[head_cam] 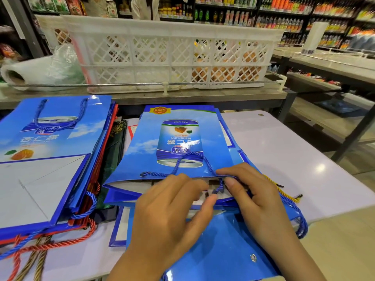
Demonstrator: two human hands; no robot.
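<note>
Blue paper bag (182,138) flat at centre of white tabletop (284,149), can print up, mouth open toward the wearer. Blue cord handle (199,158) looped over the print. Right hand (255,195) pinching the cord's end at the bag's upper lip. Left hand (172,209) curled at the mouth, gripping the near lip, thumb tip by the cord end. More blue bags beneath. Stack of flat bags (50,138) just left. Yellow cord (284,192) right. White lattice crate (162,53) with eggs (223,72) on the shelf behind.
</note>
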